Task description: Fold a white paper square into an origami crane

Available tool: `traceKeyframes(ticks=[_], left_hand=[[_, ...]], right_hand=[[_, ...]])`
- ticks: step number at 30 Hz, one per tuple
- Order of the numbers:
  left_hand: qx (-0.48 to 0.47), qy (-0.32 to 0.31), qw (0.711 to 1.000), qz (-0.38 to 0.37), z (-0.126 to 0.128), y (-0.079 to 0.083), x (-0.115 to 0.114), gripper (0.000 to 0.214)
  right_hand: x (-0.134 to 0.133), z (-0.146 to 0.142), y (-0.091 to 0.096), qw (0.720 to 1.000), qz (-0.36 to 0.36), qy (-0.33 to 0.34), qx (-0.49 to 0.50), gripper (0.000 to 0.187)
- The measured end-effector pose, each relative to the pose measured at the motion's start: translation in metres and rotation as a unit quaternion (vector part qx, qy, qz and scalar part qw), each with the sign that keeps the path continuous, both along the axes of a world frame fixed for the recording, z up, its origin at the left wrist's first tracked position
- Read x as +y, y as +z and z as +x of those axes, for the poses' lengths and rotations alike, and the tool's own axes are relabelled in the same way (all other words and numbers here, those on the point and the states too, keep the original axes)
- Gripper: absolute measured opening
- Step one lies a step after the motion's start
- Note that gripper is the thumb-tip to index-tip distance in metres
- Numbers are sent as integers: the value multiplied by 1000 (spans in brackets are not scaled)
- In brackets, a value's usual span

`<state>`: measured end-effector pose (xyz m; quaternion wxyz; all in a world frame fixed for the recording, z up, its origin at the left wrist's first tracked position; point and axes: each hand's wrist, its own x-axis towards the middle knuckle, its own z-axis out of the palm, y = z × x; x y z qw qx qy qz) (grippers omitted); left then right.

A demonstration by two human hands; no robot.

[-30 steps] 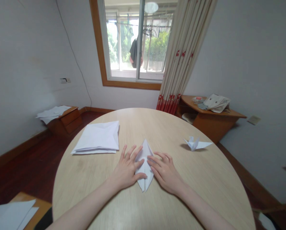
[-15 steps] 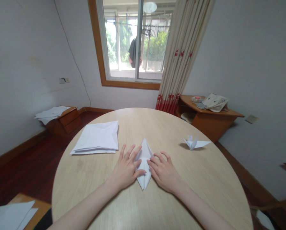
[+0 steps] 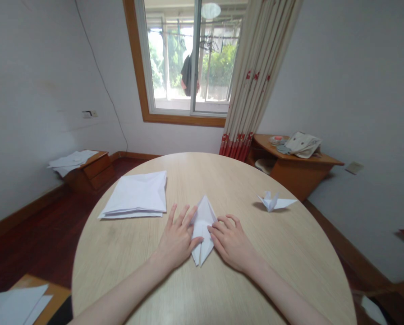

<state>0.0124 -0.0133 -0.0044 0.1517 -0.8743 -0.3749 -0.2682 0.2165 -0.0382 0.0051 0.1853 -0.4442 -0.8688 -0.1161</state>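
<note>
A white paper folded into a long kite shape [image 3: 204, 216] lies on the table in front of me, its lower end split into two narrow points. My left hand [image 3: 177, 237] rests along its left side, fingers spread and the thumb lying across the lower part. At the right edge, my right hand [image 3: 231, 239] has its fingers bent, with thumb and fingertips closed on the paper's middle. A folded paper crane [image 3: 272, 203] stands apart to the right. Over on the left lies a stack of white paper squares [image 3: 137, 194].
All of this is on a round wooden table [image 3: 195, 167]. A low cabinet [image 3: 102, 171] with papers stands at the left wall, and a corner desk [image 3: 296, 167] holding a cloth bag [image 3: 303, 144] at the right. More paper [image 3: 16, 304] lies on a seat at lower left.
My left thumb and fingers have shifted slightly left, off the paper's centre. The lower points of the paper now show a wider gap. My right hand stays almost in place.
</note>
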Motion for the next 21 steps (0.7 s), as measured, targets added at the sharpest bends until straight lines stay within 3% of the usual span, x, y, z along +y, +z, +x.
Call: traceKeyframes(ticks=[15,21], left_hand=[[-6,37,999,-29,2,-3,0,28],[-4,49,997,-63,1,-3,0,41]], right_hand=[[-1,0,1,1000,-21,3,10,26],[-4,3,4,999,-27,0,24,31]])
